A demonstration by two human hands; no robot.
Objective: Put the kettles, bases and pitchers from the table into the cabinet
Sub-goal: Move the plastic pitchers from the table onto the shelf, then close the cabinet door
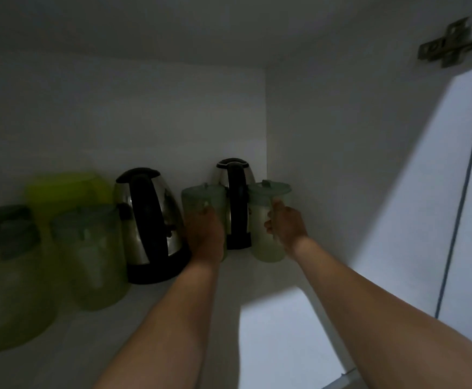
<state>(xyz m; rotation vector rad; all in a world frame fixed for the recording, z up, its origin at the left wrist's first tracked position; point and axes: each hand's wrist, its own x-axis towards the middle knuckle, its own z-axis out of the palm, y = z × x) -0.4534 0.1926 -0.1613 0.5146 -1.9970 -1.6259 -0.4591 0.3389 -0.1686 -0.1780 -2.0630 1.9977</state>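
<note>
Both arms reach deep into a dim white cabinet. My left hand [206, 234] grips the handle of a pale green lidded pitcher [201, 196] standing on the shelf. My right hand [285, 224] grips a second pale green lidded pitcher [265, 245], near the right wall. Between and behind them stands a steel kettle with a black handle [236, 203]. A larger steel kettle [150, 228] stands left of my left hand. Further left are several green pitchers [94, 256], the nearest one blurred.
The cabinet shelf [282, 332] is lit at the front right. The right cabinet wall [341, 164] is close to the right pitcher. A metal hinge [451, 43] and the open door [470, 209] are at the right.
</note>
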